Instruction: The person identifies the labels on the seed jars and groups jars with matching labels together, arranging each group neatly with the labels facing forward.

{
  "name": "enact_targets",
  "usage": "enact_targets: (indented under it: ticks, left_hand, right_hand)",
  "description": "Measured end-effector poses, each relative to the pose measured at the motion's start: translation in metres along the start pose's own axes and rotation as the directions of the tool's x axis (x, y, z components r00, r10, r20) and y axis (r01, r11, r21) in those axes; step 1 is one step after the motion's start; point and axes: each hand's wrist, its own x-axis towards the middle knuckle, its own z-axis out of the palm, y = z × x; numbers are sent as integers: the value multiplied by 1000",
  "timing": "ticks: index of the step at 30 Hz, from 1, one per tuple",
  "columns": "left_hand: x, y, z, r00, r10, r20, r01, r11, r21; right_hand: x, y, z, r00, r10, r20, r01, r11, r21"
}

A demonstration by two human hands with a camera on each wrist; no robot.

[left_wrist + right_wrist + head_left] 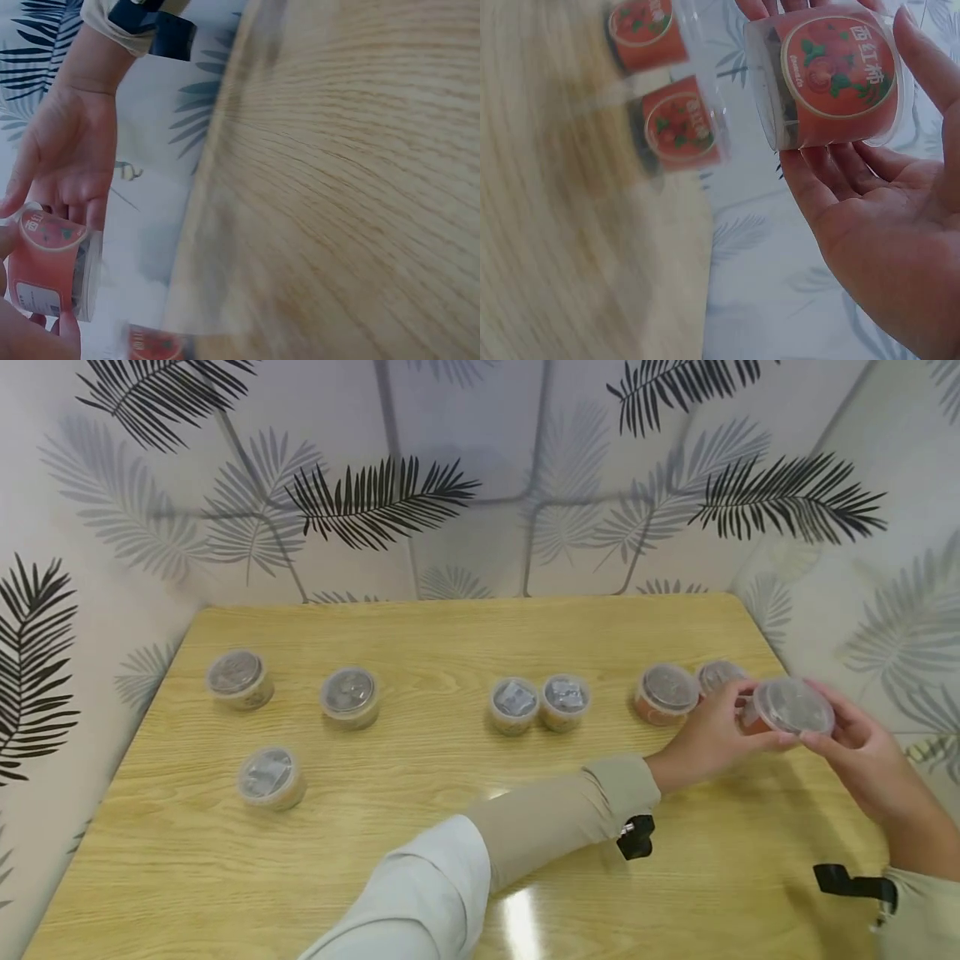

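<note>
Above the right side of the table, my left hand (708, 731) and right hand (862, 756) both hold one clear-lidded plastic tub (793, 706). A red label with tomatoes on it shows in the right wrist view, where the right hand (885, 217) has its fingers under the tub and the thumb along its base. In the left wrist view, left fingers and thumb grip the tub (49, 262) from the near side. Two similar red-labelled tubs stand close by on the table, one tub (667, 692) left of the left hand and another tub (720, 675) partly hidden behind it.
Two smaller tubs (514, 703) stand side by side mid-table. Three more tubs (349, 696) with pale sides are spread over the left. The wooden table (420, 643) meets leaf-patterned cloth (465, 552) at its back and sides.
</note>
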Motion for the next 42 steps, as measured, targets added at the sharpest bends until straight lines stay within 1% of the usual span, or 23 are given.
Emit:
enact_targets:
  ticks: [4,9,12,14,15,18,20,22,24,26,29,31,32,34,36,37,38,40,41,42]
  left_hand:
    - [6,-14,10,1000,2,-1,-1,999,40]
    - [17,-27,22,1000,-9,-28,14,987,163]
    - [24,-33,26,999,-10,-44,20,969,245]
    - [27,-35,29,999,-3,-50,18,952,306]
    - [28,-36,30,999,7,-50,11,938,347]
    - [30,-38,33,999,22,-38,-2,885,466]
    - [31,-37,35,999,30,-22,-14,850,527]
    - [30,-35,37,1000,18,-7,-11,829,560]
    - [30,-34,37,1000,1,4,-3,823,568]
    - [30,-32,38,1000,-11,14,1,827,561]
    - [31,-33,39,999,-9,53,-22,836,549]
    - [32,-35,40,996,-4,91,-45,841,540]
    - [32,-36,41,994,1,111,-61,836,546]
    - [33,-37,41,988,12,154,-99,814,573]
    - [34,-38,42,981,11,194,-129,784,607]
    - [35,-37,43,978,4,211,-137,775,617]
    - [35,-37,44,974,-10,225,-134,775,617]
    - [37,-37,45,966,-58,252,-106,799,592]
    - [37,-37,45,962,-85,259,-83,813,577]
    - [38,-37,45,958,-115,262,-51,832,553]
  right_hand:
    - [-3,15,-15,999,30,-42,-28,998,49]
    - [-3,30,-32,995,65,-75,-60,996,66]
    - [-1,37,-38,992,84,-89,-77,994,82]
    - [0,40,-40,992,93,-81,-85,992,97]
    - [1,41,-41,993,95,-75,-87,991,104]
    - [1,44,-44,993,98,-62,-92,992,85]
    - [0,46,-46,993,100,-59,-96,993,62]
    - [-2,48,-50,993,106,-47,-104,994,41]
    - [-2,50,-53,994,110,-28,-109,993,35]
    - [-2,52,-57,993,119,-21,-118,992,48]
    - [-1,58,-64,992,127,-23,-124,987,101]
    - [0,63,-69,990,138,-36,-131,981,141]
    - [1,66,-72,990,137,-28,-130,976,177]
    - [3,71,-78,991,134,-11,-127,960,250]
    - [6,74,-82,993,122,1,-115,934,338]
    - [8,75,-84,994,112,10,-108,917,385]
    - [10,76,-86,995,103,18,-101,902,421]
    - [14,77,-88,996,86,28,-89,871,483]
    - [17,77,-88,996,78,32,-83,857,509]
    - [21,78,-87,997,72,37,-81,838,539]
